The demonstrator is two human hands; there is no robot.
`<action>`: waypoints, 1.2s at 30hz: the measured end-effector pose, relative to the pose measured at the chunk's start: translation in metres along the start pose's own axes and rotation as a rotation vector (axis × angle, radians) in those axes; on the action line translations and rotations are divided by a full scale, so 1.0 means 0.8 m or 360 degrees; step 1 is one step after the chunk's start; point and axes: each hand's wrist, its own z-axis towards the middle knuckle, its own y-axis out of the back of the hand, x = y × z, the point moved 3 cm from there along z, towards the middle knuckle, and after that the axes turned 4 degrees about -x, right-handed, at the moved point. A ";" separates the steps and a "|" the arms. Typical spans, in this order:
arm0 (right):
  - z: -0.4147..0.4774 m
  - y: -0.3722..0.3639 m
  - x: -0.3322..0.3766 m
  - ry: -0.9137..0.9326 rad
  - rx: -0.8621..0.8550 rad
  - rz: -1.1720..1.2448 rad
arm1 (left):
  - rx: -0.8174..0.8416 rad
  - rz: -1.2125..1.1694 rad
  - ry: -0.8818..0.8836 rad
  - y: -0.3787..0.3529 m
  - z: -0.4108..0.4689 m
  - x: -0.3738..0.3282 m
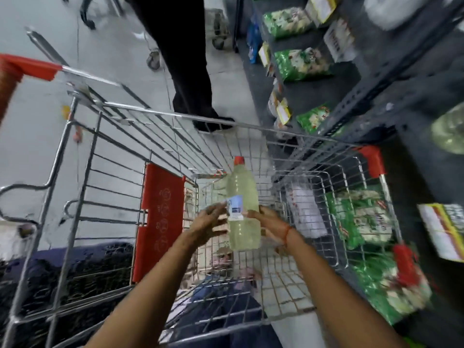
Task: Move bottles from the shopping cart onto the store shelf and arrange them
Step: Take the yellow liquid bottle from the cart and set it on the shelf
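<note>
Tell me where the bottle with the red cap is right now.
In the head view, the bottle is held upright between the left hand and right hand, above the shopping cart.

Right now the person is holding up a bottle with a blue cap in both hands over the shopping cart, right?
Almost. The head view shows the cap is red, not blue. The left hand and right hand do hold the bottle over the shopping cart.

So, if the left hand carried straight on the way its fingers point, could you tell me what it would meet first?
The left hand already touches the red-capped bottle at its label; beyond that, probably the shopping cart's far wire wall, though depth is unclear.
</note>
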 end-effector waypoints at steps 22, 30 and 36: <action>-0.438 0.305 0.087 0.1129 -0.1341 0.0402 | 0.1060 0.1341 -0.1467 -0.483 -0.205 -0.161; -0.459 0.333 0.030 0.1053 -0.1839 0.0447 | 0.1056 0.1424 -0.1488 -0.555 -0.208 -0.108; -0.446 0.328 0.023 0.0982 -0.1893 0.0312 | 0.0976 0.1276 -0.1547 -0.557 -0.195 -0.093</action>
